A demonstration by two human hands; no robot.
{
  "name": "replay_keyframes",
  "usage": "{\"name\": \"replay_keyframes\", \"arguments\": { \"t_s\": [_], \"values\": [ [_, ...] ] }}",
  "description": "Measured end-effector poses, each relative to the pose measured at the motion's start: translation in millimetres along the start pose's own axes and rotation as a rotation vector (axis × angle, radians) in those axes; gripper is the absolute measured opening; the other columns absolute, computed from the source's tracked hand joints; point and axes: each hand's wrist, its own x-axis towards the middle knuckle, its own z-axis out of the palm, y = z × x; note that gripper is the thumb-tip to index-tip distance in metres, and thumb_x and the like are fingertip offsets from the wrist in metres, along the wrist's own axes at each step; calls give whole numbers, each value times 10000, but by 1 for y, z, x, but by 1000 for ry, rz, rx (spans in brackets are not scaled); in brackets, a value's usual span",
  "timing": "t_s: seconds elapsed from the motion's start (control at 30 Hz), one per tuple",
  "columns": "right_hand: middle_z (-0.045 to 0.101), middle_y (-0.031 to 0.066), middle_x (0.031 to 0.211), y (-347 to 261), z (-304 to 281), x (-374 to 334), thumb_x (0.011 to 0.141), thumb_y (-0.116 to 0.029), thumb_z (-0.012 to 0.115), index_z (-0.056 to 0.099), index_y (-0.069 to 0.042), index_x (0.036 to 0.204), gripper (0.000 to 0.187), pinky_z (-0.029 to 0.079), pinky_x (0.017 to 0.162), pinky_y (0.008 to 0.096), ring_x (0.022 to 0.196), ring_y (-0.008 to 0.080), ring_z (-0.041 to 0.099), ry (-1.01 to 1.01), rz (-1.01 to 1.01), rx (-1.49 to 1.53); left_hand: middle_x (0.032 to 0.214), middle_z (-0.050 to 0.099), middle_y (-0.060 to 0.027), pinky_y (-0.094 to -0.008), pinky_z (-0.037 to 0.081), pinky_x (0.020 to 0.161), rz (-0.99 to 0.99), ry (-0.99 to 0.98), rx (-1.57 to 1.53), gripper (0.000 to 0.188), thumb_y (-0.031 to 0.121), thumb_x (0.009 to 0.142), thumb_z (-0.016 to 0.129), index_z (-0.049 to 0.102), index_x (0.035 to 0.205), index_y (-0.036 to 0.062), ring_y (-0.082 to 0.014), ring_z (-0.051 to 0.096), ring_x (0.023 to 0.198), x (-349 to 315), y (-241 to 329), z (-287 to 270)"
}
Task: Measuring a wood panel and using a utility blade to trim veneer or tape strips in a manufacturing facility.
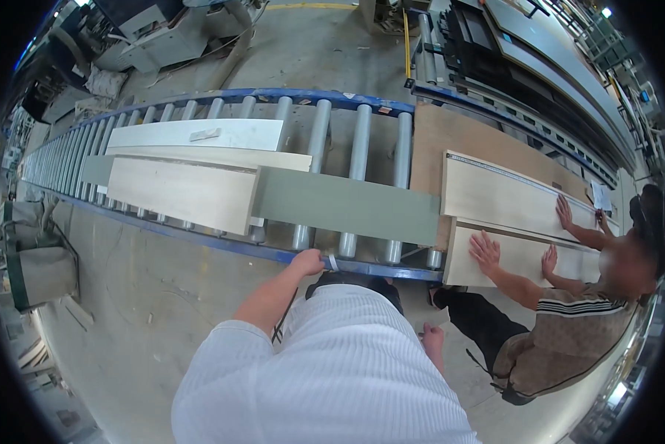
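My left hand (pixel 308 261) is closed at the near blue rail (pixel 269 253) of a roller conveyor, beside a white strip (pixel 333 263). Whether anything is inside its fingers is hidden. Low at my right side hangs my right hand (pixel 434 344), its fingers curled and their inside out of sight. On the rollers ahead of me lies a grey-green panel (pixel 347 205), its left end against a cream panel (pixel 181 189). Behind that are another cream board (pixel 221 156) and a white panel (pixel 199 134) with a small pale piece on top.
At the right, a co-worker (pixel 576 333) has hands flat on two long cream boards (pixel 503 181), (pixel 521 255) over a brown sheet (pixel 466 140). Dark panels (pixel 488 44) are stacked at the far right. Bags (pixel 44 274) stand on the floor at left.
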Motion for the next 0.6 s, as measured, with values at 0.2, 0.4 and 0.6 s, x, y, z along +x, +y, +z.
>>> {"name": "replay_keyframes", "arguments": {
  "t_s": [0.2,0.4,0.6],
  "values": [
    [742,63,973,-47,-16,13,1043,-224,620,688,-20,1161,245,513,604,310,801,183,744,4,-83,86,1214,723,-181,-467,556,954,63,-28,-52,360,285,859,666,744,1138,71,-355,696,1119,18,32,-1],
    [738,155,813,-47,-5,-2,996,-237,670,710,71,1028,312,522,629,368,731,216,738,10,-75,211,1191,733,-172,-464,555,960,6,-26,-43,355,274,856,667,741,1148,85,-354,696,1122,11,18,-4],
    [724,138,787,-28,-1,-25,989,-204,679,694,93,963,298,520,568,360,694,233,742,-40,-42,3,1202,727,-171,-460,549,977,-117,-45,-27,337,261,866,659,741,1150,98,-351,686,1146,-3,-22,-2]
  ]
}}
